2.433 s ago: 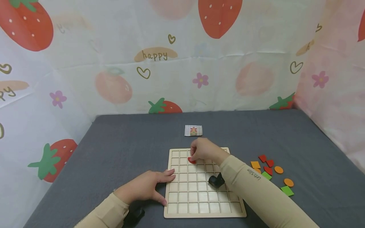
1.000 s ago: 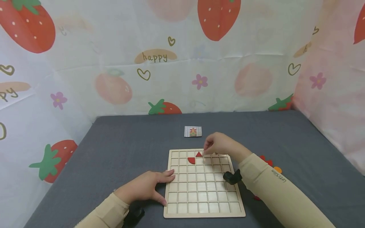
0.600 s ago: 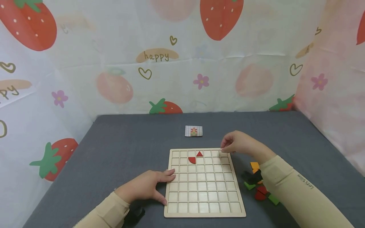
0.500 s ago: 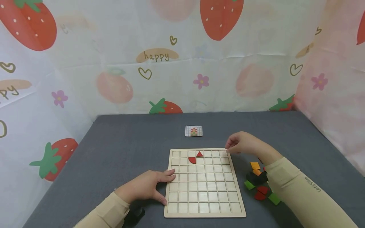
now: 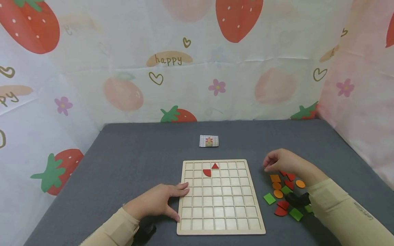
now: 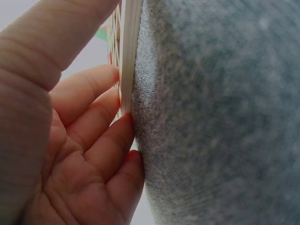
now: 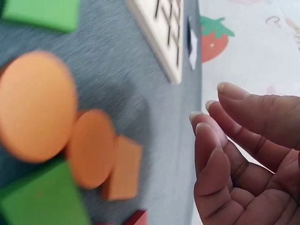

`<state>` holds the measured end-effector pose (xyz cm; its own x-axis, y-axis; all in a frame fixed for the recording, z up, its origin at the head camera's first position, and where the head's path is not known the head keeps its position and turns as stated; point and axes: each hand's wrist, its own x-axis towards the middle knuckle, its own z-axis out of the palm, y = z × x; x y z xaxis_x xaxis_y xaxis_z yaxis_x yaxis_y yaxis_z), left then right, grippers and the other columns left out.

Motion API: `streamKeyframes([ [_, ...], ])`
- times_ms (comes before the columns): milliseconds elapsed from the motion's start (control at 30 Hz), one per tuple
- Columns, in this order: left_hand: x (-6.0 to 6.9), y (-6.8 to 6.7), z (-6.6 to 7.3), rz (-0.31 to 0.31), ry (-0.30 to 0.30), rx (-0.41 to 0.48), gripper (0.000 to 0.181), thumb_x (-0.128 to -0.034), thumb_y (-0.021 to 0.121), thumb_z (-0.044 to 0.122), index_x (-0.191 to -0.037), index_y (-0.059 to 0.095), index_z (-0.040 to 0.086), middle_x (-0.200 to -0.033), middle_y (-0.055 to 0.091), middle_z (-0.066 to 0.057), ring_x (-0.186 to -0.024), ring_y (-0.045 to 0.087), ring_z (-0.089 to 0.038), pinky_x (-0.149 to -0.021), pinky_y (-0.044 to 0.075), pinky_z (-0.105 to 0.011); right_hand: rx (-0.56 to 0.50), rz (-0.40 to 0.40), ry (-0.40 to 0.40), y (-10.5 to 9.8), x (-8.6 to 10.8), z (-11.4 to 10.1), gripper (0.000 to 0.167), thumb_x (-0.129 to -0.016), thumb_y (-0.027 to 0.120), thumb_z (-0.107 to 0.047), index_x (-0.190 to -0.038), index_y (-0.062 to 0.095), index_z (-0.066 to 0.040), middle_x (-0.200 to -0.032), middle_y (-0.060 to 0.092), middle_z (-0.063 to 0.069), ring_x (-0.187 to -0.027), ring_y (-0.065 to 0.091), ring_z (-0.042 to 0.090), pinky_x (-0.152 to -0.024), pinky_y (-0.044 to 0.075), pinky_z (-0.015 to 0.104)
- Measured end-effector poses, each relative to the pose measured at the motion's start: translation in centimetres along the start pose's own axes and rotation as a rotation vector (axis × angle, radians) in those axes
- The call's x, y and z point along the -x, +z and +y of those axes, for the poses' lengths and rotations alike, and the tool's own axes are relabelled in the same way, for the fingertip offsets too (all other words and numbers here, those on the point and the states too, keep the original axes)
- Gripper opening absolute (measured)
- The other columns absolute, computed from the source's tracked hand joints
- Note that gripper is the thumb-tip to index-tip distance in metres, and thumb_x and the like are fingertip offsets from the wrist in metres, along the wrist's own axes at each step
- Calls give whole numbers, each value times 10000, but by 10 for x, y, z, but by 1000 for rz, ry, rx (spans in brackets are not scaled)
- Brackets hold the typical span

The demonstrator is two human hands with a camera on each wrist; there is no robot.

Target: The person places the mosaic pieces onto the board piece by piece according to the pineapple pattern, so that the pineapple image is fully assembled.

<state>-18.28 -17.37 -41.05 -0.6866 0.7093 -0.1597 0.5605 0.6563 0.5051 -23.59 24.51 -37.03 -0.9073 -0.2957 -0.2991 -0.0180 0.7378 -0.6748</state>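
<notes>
A wooden grid board (image 5: 219,201) lies on the grey cloth, with a red quarter-circle tile (image 5: 207,173) and a red triangle tile (image 5: 215,166) in its upper cells. My left hand (image 5: 157,201) rests at the board's left edge, fingertips on the rim and thumb near the lower corner. In the left wrist view its relaxed fingers (image 6: 96,126) touch the board's side. To the right of the board, my right hand (image 5: 284,163) hovers over the far end of the loose tiles. Its fingers are loosely bent with nothing between them, as the right wrist view shows.
Loose tiles lie right of the board: orange circles (image 5: 278,194), an orange square (image 5: 275,178), green squares (image 5: 269,199) and red pieces (image 5: 280,211). My right forearm covers some. A small printed card (image 5: 209,141) lies beyond the board. A strawberry-print curtain (image 5: 234,95) surrounds the table.
My right hand placed the red quarter-circle, left the board's upper cells and moved right toward the loose tiles. The red triangle came into view. My left hand has stayed at the board's edge.
</notes>
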Motion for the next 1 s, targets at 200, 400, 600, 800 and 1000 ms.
streamKeyframes([
  [200,0,1,0,10,6,-7,875,-608,777,467,-1352,457,138,-1434,368,10,-1280,385,-165,-1004,354,-346,32,8,3,-2,3,16,128,-813,677,-117,-898,641,-27,-762,614,20,-651,504,182,-571,431,333],
  [400,0,2,-1,12,11,-12,873,-606,775,474,-1349,463,139,-1432,372,13,-1277,388,-160,-1004,354,-337,56,-19,18,-3,5,28,111,-791,684,-81,-871,638,-18,-748,622,23,-646,519,171,-567,434,321],
  [600,0,2,-2,16,17,-18,874,-605,769,487,-1349,464,144,-1432,371,17,-1276,389,-156,-1002,356,-335,32,-53,32,1,5,35,116,-755,698,-41,-848,629,-29,-667,566,15,-578,480,159,-536,418,307],
  [800,1,0,-1,11,13,-18,871,-610,776,471,-1351,461,138,-1433,369,10,-1275,393,-164,-1002,356,-339,67,-50,0,3,3,35,135,-734,704,-16,-821,605,-47,-649,522,19,-565,470,158,-530,410,305],
  [1000,1,0,0,4,6,-17,872,-616,769,477,-1357,452,143,-1440,358,8,-1280,386,-167,-1006,351,-352,116,-51,-21,4,5,31,178,-715,720,-11,-799,567,-47,-656,517,24,-563,471,159,-526,408,305],
])
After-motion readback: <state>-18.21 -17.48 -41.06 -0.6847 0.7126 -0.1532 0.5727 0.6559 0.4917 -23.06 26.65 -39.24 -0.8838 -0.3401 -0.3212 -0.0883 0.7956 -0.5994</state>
